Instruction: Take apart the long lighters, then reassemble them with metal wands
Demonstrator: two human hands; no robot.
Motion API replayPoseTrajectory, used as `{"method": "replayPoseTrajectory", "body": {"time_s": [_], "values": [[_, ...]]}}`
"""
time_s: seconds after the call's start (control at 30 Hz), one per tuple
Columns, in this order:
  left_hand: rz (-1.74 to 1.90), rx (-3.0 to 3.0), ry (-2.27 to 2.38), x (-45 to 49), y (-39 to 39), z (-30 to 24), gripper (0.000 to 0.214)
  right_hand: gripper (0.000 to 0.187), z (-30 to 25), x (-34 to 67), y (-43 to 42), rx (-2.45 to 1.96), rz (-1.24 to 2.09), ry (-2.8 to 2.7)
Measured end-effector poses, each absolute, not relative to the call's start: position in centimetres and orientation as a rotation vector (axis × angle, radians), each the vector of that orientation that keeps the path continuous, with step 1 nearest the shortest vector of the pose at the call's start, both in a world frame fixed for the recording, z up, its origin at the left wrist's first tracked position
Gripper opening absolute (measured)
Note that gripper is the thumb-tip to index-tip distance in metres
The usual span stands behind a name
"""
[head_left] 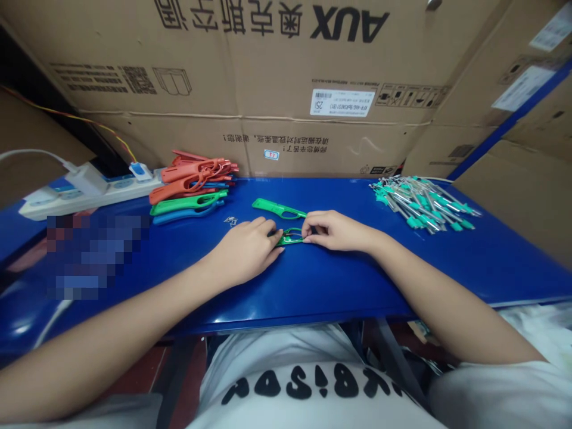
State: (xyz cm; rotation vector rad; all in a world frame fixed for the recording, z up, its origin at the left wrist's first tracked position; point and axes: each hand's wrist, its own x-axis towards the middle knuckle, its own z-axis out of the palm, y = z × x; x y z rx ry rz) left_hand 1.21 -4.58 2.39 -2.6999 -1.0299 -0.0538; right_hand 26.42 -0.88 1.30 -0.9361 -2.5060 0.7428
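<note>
A green utility-lighter shell half (293, 241) lies low over the blue table between my two hands. My left hand (243, 253) is closed around its left end, thumb toward me, and the fingers hide that part. My right hand (333, 231) pinches at the right end, near the trigger opening, where a thin part inside is too small to make out. Just behind them rests another green shell half (271, 207), whose right tip reaches my right fingers. Small metal pieces (230, 221) sit beyond my left hand.
Red, green and blue shell halves (190, 174) are stacked at the back left. At the right is a pile of metal rods with teal ends (422, 204). A white power strip (44, 205) stands left; a large cardboard sheet (214, 95) walls off the table's (313, 292) back.
</note>
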Motion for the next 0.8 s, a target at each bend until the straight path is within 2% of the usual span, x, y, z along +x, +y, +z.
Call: {"method": "replayPoseTrajectory", "body": {"time_s": [0.13,0.5,0.8], "values": [[-0.083,-2.715,-1.017,0.9,-4.3,1.9,0.036,0.003,1.4,26.4,-0.9,-0.940,0.753,-2.498],[-0.648,-3.162,-1.335,0.6,-2.7,0.8,0.026,0.008,2.1,27.1,-1.2,-0.881,0.740,-2.572],[-0.963,-3.212,-1.636,1.2,-2.0,-0.6,0.035,0.008,2.1,26.8,-1.5,-0.883,0.708,-2.604]]}}
